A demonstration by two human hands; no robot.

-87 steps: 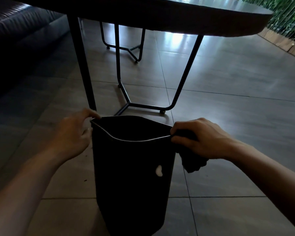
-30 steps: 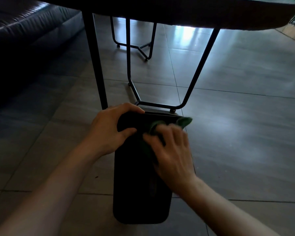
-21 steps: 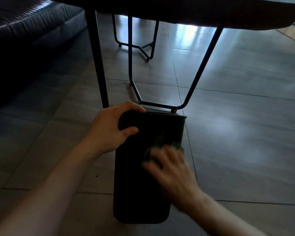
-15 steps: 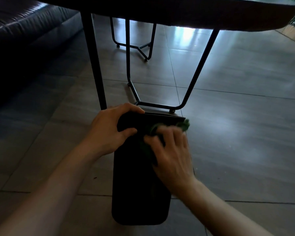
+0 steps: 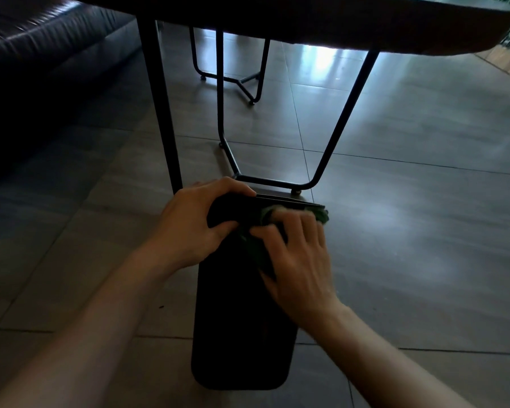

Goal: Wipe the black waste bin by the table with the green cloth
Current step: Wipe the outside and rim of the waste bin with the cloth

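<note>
**Black waste bin (image 5: 236, 319) tipped over, green cloth (image 5: 322, 215) at its far end**

The bin lies tipped on the tiled floor (image 5: 424, 231) with one broad, plain side facing up, its rounded end near and its rim end far. The cloth sits crumpled on that side's far right part, pressed under the right hand (image 5: 298, 260). A tuft pokes past the bin's right edge.

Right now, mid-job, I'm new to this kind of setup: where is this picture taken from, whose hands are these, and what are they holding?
There is no machine here. A person wears one camera on the head, looking forward and down at their own bare hands. The left hand grips a far corner of the black bin, which is on the tiled floor in front of the table. The right hand presses a green cloth against the bin near its far edge. A dark sofa is at the left.
</note>
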